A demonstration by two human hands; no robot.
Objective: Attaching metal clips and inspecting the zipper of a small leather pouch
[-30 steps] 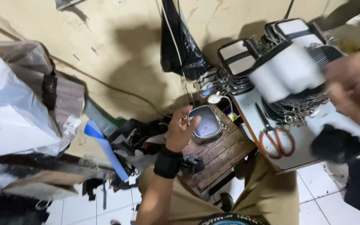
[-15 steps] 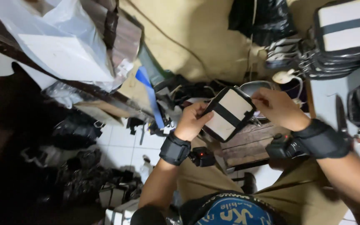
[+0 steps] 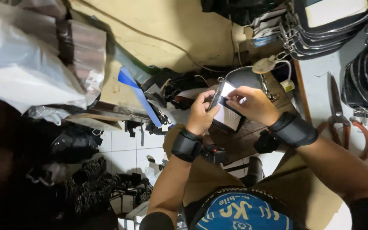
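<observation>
Holding that small black-and-white pouch (image 3: pixel 225 111) above the wooden stool (image 3: pixel 252 140), your left hand (image 3: pixel 200 114) grips its edge, right hand (image 3: pixel 252 104) pinching the black strap; next probably needs steady tension.

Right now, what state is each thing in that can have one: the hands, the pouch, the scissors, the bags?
left hand: gripping the pouch's left edge
right hand: pinching the pouch's top
pouch: black and white, held up off the wooden stool
scissors: lying on the white table, blades shut
white plastic bag: full, resting on the pile
stacked pouches: piled on the table
</observation>
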